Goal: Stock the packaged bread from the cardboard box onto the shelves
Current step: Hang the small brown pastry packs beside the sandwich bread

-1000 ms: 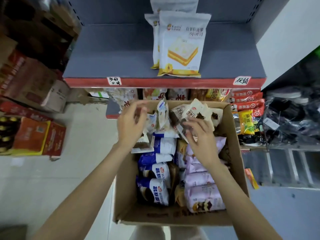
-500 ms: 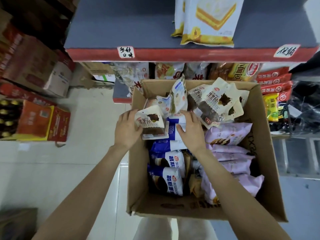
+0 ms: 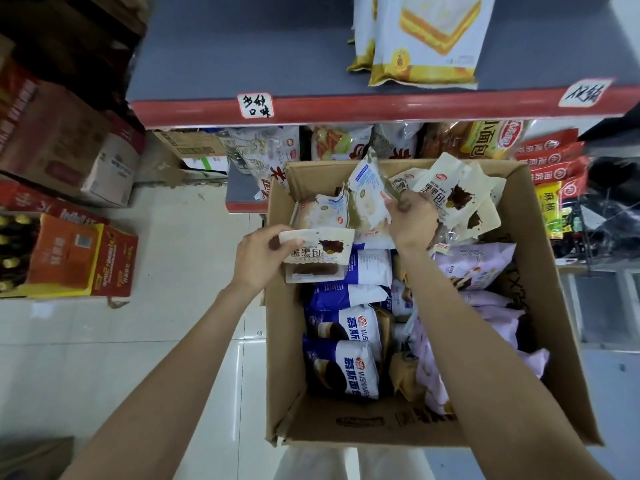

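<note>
An open cardboard box [image 3: 540, 341] stands on the floor below the grey shelf [image 3: 242, 57]. It holds blue-and-white bread packs [image 3: 349, 365], lilac packs [image 3: 474, 261] and cream packs with dark bread [image 3: 450, 192]. My left hand [image 3: 258, 261] grips a cream dark-bread pack [image 3: 322, 251] by its left end at the box's left wall. My right hand [image 3: 412, 220] pinches the edge of an upright white-and-blue pack [image 3: 367, 192] near the box's far end. Two yellow-and-white toast packs [image 3: 429, 39] lie on the shelf at the upper right.
The lower shelf behind the box holds assorted bread bags [image 3: 339, 143] and red snack packs [image 3: 550, 157]. Stacked brown cartons [image 3: 62, 140] and an orange drinks case [image 3: 76, 258] stand on the tiled floor at the left. A metal rack [image 3: 602, 299] is at the right.
My left hand has taken a cream dark-bread pack and drawn it toward the box's left wall. My right hand moved up and right from the blue packs and now pinches the upright white-and-blue pack.
</note>
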Demonstrator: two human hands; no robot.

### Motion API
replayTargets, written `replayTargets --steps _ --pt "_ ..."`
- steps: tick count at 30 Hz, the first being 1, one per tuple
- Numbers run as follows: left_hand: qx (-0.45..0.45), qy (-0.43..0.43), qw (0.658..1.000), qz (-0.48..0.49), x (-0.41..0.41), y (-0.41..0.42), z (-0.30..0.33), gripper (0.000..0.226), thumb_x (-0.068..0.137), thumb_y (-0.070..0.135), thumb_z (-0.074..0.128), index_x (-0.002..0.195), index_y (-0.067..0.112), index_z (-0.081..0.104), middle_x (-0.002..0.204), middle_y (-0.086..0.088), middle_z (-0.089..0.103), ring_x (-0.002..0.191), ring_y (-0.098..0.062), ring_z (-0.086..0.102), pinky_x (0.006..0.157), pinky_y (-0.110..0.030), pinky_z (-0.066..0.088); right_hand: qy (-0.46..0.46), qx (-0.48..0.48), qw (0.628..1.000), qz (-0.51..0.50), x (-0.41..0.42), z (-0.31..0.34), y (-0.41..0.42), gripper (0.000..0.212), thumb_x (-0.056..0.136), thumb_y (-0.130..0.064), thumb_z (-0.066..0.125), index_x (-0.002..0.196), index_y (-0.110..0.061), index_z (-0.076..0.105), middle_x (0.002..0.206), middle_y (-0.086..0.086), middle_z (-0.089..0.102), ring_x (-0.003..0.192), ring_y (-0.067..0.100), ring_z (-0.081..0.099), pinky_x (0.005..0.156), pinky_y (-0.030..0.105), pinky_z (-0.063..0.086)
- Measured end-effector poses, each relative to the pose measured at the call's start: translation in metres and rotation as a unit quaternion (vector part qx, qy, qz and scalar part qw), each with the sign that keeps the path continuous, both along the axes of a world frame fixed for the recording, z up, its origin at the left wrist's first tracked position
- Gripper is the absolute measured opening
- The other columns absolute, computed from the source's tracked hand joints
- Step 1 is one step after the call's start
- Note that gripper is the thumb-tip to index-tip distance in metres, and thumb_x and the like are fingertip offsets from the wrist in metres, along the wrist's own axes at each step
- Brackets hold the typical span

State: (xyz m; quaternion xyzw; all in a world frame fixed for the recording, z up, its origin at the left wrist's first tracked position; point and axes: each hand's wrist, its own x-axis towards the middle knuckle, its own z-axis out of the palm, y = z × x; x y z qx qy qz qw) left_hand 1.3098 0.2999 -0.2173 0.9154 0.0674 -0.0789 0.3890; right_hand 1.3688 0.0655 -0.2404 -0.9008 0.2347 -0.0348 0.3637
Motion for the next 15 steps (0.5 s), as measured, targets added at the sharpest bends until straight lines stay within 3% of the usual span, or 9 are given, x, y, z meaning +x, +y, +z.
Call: replayTargets --steps 3,7,9,11,15 --pt "-0.119 0.034 0.992 -0.003 -0.007 -0.009 0.012 0.005 0.085 0.027 0.068 0.087 0.032 0.067 0.083 0.005 0.070 0.084 -0.019 0.065 0.076 -0.038 0.051 -0.004 -0.025 0.998 0.051 -0.014 0.012 -0.008 0.021 0.081 -0.024 0.071 0.077 -0.004 0.065 0.078 0.011 0.066 0.063 0.019 0.054 0.062 0.032 0.050" --pt "-0.137 0.024 0.990 0.026 -0.015 -0.014 0.030 0.009 0.089 0.024 0.065 0.096 0.028 0.066 0.088 0.008 0.071 0.087 -0.015 0.068 0.080 -0.046 0.055 0.008 0.029 0.995 0.097 -0.047 0.042 -0.022 0.028 0.083 -0.028 0.071 0.068 -0.009 0.056 0.060 0.006 0.063 0.051 0.015 0.062 0.044 0.020 0.043" --pt "-0.141 0.005 0.989 0.051 -0.017 -0.020 0.046 0.008 0.090 0.022 0.063 0.096 0.028 0.063 0.085 0.012 0.069 0.082 -0.008 0.066 0.076 -0.040 0.056 -0.011 0.046 0.993 0.104 -0.065 0.063 -0.034 0.032 0.087 -0.025 0.066 0.064 -0.009 0.050 0.054 0.005 0.062 0.047 0.005 0.061 0.041 0.021 0.041" --pt "-0.128 -0.029 0.990 0.054 -0.019 -0.028 0.068 0.006 0.091 0.024 0.061 0.096 0.027 0.061 0.086 0.011 0.068 0.077 0.003 0.062 0.070 -0.031 0.052 -0.044 0.048 0.993 0.100 -0.081 0.088 -0.049 0.027 0.091 -0.021 0.061 0.070 -0.005 0.054 0.051 -0.001 0.058 0.050 0.007 0.064 0.045 0.028 0.045" --pt "-0.138 -0.077 0.987 0.043 -0.015 -0.050 0.113 0.006 0.091 0.023 0.061 0.096 0.026 0.060 0.084 0.019 0.064 0.075 0.008 0.062 0.065 -0.023 0.051 -0.104 0.038 0.991 0.072 -0.100 0.139 -0.087 0.018 0.094 -0.021 0.055 0.081 -0.009 0.060 0.058 -0.003 0.062 0.055 0.001 0.062 0.051 0.033 0.048"
